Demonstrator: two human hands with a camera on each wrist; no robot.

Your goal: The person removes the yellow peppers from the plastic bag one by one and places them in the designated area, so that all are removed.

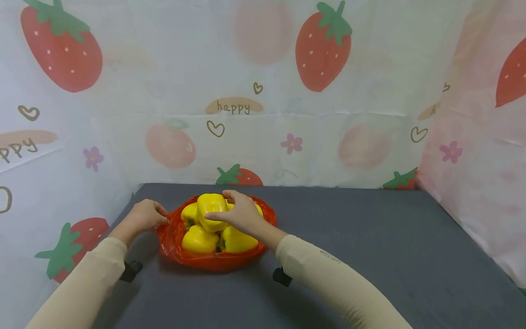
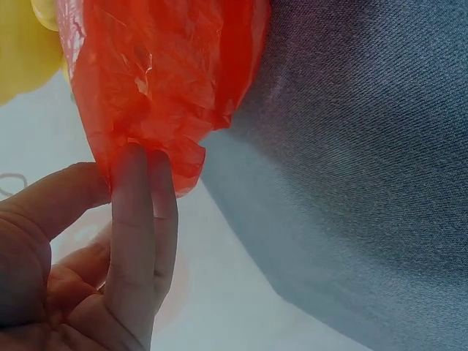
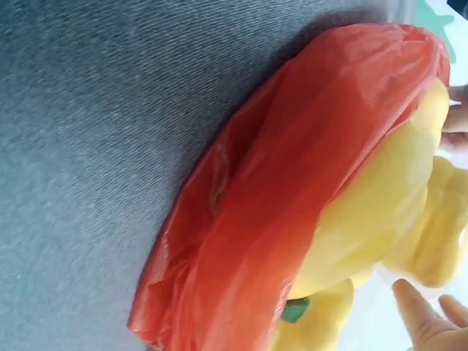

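Observation:
A red plastic bag (image 1: 172, 242) lies spread open on the table, full of several yellow bell peppers (image 1: 200, 240). At its left edge my left hand (image 1: 145, 214) pinches the bag's rim between thumb and fingers; the left wrist view shows the thin red film (image 2: 161, 80) over the fingertips. My right hand (image 1: 244, 214) reaches over the bag from the right, thumb and fingers spread beside the topmost bell pepper (image 1: 207, 203). In the right wrist view, its fingertips (image 3: 413, 303) sit right by that pepper (image 3: 431, 227), without curling round it.
The bag rests on a dark grey cloth-covered table (image 1: 349, 256), toward the back left. A white sheet printed with strawberries (image 1: 324, 50) hangs behind the table and along both sides.

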